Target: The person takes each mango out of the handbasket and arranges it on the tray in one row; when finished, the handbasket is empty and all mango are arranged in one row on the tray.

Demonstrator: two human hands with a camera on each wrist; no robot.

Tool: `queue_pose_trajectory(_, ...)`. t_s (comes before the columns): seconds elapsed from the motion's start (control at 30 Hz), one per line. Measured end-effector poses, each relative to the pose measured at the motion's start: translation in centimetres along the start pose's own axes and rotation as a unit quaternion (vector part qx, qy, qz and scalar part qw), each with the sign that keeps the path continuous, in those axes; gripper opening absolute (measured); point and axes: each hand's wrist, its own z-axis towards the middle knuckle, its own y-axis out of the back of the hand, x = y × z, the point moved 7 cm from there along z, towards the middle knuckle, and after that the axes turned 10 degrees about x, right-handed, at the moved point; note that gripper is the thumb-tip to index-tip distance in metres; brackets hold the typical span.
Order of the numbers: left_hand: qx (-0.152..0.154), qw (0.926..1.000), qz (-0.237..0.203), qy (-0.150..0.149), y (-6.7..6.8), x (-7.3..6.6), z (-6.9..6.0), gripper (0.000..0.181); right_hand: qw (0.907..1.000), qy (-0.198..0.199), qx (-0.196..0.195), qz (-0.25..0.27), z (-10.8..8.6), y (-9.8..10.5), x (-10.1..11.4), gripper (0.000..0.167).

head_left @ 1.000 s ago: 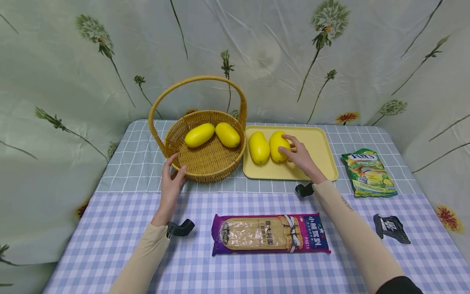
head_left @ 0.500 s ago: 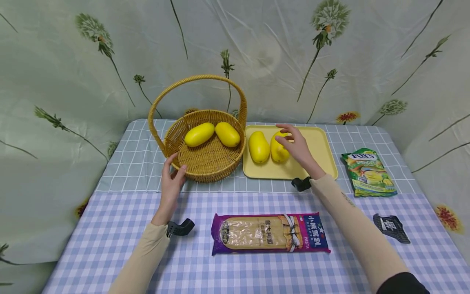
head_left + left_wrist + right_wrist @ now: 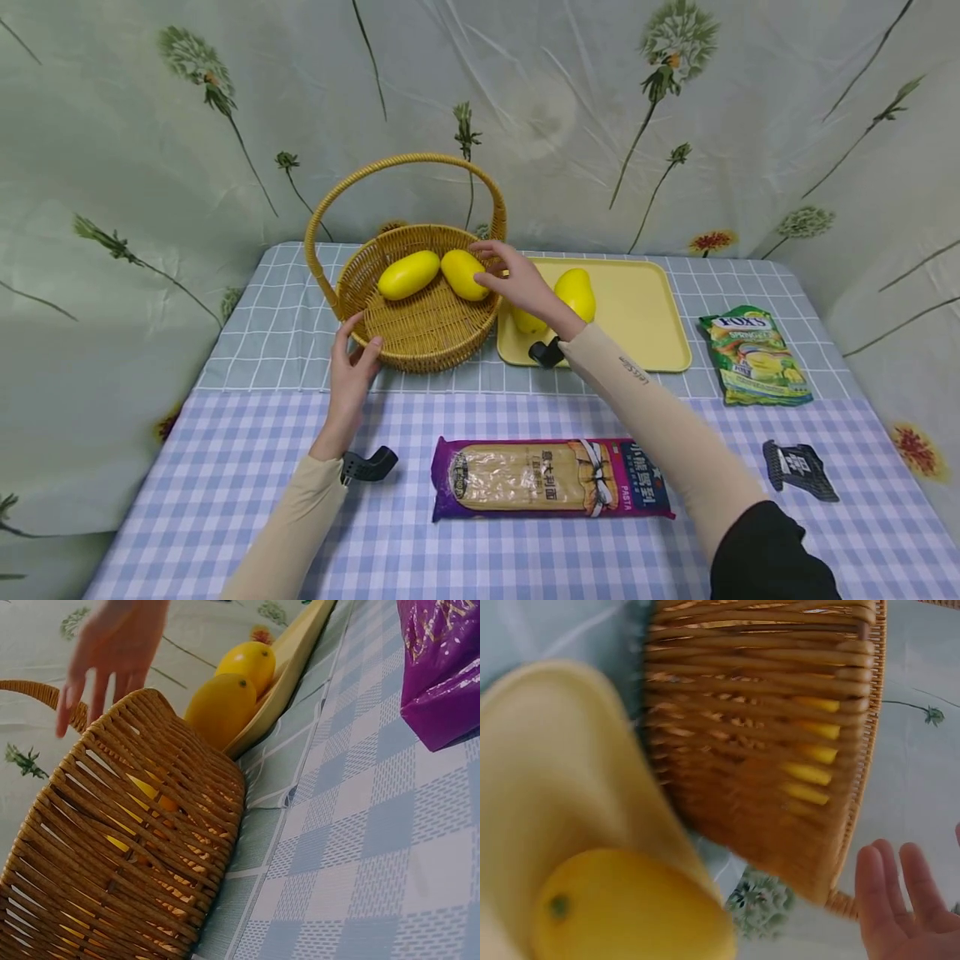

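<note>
A round wicker basket (image 3: 423,329) with a tall arched handle holds two yellow mangoes (image 3: 408,276). My left hand (image 3: 348,379) holds its front-left rim, thumb and fingers at the edge; the left wrist view shows the woven wall (image 3: 127,847) but not that hand's fingers. Over the basket's right rim is my right hand (image 3: 517,279), fingers spread and holding nothing, close to the right-hand mango (image 3: 464,275) inside. Two more mangoes (image 3: 576,293) lie on the pale yellow tray (image 3: 637,321), one partly hidden by my right wrist.
A pasta packet (image 3: 536,477) lies across the checked cloth in front. To the right are a green Fox's candy bag (image 3: 756,354) and a small black packet (image 3: 799,470). Behind the table hangs a flower-printed curtain (image 3: 540,125).
My right hand has let go of the right mango on the tray, lifted off and moved left to the basket's right rim. My left hand stays at the basket.
</note>
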Motion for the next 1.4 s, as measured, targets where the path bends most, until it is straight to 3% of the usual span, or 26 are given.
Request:
queue_pose_trajectory(0.3, -0.002, 1.0000, 0.002, 0.006, -0.1, 0.2, 0.0, 0.052, 0.9981, -0.025, 0.024, -0.051, 3.2, -1.8, 0.3, 0.047)
queue_pose_trajectory(0.57, 0.001, 1.0000, 0.000, 0.007, -0.1, 0.1, 0.0, 0.053, 0.9936, -0.062, 0.057, -0.076, 4.1, -3.1, -0.5, 0.052)
queue_pose_trajectory(0.77, 0.005, 0.9999, -0.008, 0.013, -0.6, -1.2, -0.5, 0.052, 0.9905, -0.075, 0.061, -0.098, 4.3, -3.8, -0.5, 0.053)
queue_pose_trajectory(0.97, 0.004, 0.9997, 0.008, 0.022, -0.9, -2.1, -0.9, 0.052, 0.9942, -0.092, 0.028, -0.049, 4.6, -4.4, -0.8, 0.053)
queue_pose_trajectory(1.17, 0.003, 0.9996, 0.013, 0.024, -0.9, -2.0, -0.9, 0.053, 0.9910, -0.132, 0.009, -0.022, 4.9, -4.9, -1.6, 0.062)
queue_pose_trajectory(1.4, 0.005, 0.9996, 0.006, 0.026, -0.8, -1.8, -0.7, 0.053, 0.9840, -0.164, 0.030, 0.062, 5.3, -5.6, -2.7, 0.069)
